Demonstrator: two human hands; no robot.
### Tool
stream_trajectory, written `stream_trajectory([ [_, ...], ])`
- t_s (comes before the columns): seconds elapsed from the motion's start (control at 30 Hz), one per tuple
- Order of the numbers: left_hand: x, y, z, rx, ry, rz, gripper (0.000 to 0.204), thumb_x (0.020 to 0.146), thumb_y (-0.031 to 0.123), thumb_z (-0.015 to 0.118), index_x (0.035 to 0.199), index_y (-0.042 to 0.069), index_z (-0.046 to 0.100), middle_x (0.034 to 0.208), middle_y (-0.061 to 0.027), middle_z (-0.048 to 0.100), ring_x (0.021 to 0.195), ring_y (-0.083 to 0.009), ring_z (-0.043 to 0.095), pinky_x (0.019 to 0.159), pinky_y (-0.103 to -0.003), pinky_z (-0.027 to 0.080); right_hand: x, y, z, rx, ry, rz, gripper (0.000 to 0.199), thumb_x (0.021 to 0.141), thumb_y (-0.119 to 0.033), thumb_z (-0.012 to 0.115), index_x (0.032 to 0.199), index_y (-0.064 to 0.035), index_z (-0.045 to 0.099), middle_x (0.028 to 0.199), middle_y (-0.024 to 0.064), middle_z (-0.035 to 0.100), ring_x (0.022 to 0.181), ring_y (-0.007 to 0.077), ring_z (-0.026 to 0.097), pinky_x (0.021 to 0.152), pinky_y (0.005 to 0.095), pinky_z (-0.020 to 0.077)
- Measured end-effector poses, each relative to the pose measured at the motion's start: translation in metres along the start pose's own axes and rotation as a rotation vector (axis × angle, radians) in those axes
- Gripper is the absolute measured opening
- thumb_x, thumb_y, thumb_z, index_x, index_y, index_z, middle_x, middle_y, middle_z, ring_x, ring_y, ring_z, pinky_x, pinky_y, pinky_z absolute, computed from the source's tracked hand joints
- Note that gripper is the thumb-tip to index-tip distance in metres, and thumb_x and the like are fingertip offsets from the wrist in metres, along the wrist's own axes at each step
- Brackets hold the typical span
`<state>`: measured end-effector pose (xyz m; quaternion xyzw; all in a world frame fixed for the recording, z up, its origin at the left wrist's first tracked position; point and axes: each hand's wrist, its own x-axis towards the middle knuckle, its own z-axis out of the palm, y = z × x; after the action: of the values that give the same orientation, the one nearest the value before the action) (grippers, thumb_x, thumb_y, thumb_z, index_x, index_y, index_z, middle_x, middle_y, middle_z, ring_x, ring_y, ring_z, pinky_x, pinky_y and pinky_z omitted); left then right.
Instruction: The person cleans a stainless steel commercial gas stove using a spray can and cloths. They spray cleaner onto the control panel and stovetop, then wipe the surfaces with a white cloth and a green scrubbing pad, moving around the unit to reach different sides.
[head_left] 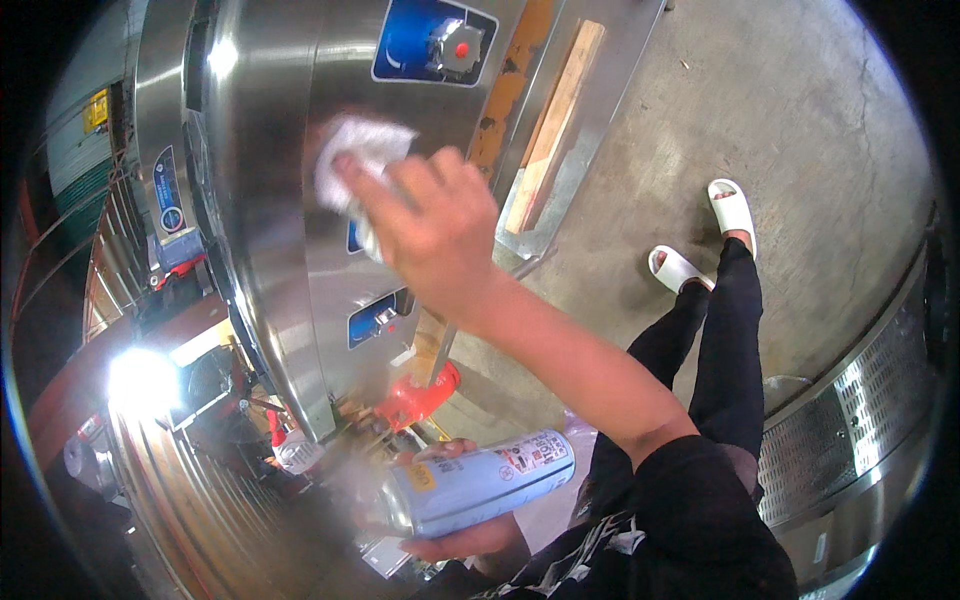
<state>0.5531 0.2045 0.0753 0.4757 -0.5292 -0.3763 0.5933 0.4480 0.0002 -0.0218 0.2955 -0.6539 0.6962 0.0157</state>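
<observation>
At the far left, a bright glare (pixel 140 380) bounces off the ribbed metal of a curved stainless machine body (pixel 270 200), which fills the left half of the view and carries blue label plates (pixel 432 40). Low against that body, the left hand (pixel 470 530) is closed around a pale blue spray can (pixel 480 485). The can lies nearly level, its long axis running from lower left to upper right, with the nozzle end toward the metal surface on the left; a faint haze hangs in front of that end. Just above the can, a red fitting (pixel 420 395) sits at the foot of the machine.

Higher up and slightly left of centre, the right hand (pixel 435 235) is curled around a crumpled white cloth (pixel 360 165), fingers bent over it, pressing it flat against the steel panel. The cloth lies up and to the left of the hand, touching the panel, well above the can. The right hand is the one nearer the panel's upper part; the left stays low by the base.

Further right, a wooden plank (pixel 555 120) leans along the machine's edge. Beyond it is the concrete floor (pixel 800 130), where the person's feet in white sandals (pixel 730 210) stand. At the far right curves a perforated steel drum (pixel 870 400).
</observation>
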Motion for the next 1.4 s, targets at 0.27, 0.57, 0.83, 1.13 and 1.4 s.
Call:
stream_trajectory([
  [0.27, 0.015, 0.008, 0.016, 0.174, -0.018, 0.062, 0.068, 0.098, 0.068, 0.033, 0.156, 0.034, 0.025, 0.138, -0.0175, 0.050, 0.097, -0.0337, 0.063, 0.080, -0.047, 0.058, 0.003, 0.021, -0.008, 0.171, -0.107, 0.044, 0.051, 0.074, -0.002, 0.076, 0.122, -0.0204, 0.074, 0.081, 0.0041, 0.058, 0.073, 0.0237, 0.055, 0.064, 0.0383, 0.0448],
  [0.57, 0.030, 0.033, 0.050, 0.300, -0.154, 0.192, 0.070, 0.096, 0.070, 0.039, 0.153, 0.036, 0.019, 0.132, -0.0187, 0.052, 0.084, -0.0334, 0.064, 0.068, -0.047, 0.057, 0.056, 0.068, -0.007, -0.061, -0.065, 0.240, 0.041, 0.081, -0.008, 0.075, 0.120, -0.0221, 0.074, 0.081, 0.0061, 0.059, 0.075, 0.0254, 0.059, 0.067, 0.0386, 0.0484],
  [0.83, 0.035, 0.050, 0.116, 0.111, -0.282, 0.131, 0.075, 0.096, 0.064, 0.050, 0.149, 0.019, 0.024, 0.125, -0.0227, 0.055, 0.083, -0.0358, 0.064, 0.069, -0.049, 0.057, 0.117, 0.124, -0.068, -0.034, -0.126, 0.549, 0.037, 0.089, -0.016, 0.069, 0.126, -0.0186, 0.071, 0.091, 0.0146, 0.064, 0.089, 0.0347, 0.065, 0.080, 0.0426, 0.0514],
  [1.13, -0.005, 0.083, 0.245, 0.112, -0.598, 0.218, 0.066, 0.101, 0.053, 0.055, 0.146, 0.011, 0.029, 0.130, -0.0248, 0.051, 0.093, -0.0329, 0.066, 0.077, -0.045, 0.058, 0.061, 0.209, -0.390, -0.530, -0.063, 0.927, 0.039, 0.095, -0.022, 0.066, 0.122, 0.0051, 0.068, 0.114, 0.0229, 0.073, 0.107, 0.0290, 0.070, 0.093, 0.0391, 0.0514],
  [1.4, -0.023, 0.146, 0.288, 0.124, -0.870, 0.440, 0.058, 0.093, 0.036, 0.072, 0.137, 0.008, 0.046, 0.126, -0.0240, 0.057, 0.111, -0.0353, 0.059, 0.097, -0.044, 0.047, 0.089, 0.252, -0.635, -0.230, 0.436, 1.068, 0.030, 0.099, -0.017, 0.058, 0.113, 0.0077, 0.067, 0.101, 0.0138, 0.071, 0.087, 0.0224, 0.066, 0.077, 0.0370, 0.0547],
])
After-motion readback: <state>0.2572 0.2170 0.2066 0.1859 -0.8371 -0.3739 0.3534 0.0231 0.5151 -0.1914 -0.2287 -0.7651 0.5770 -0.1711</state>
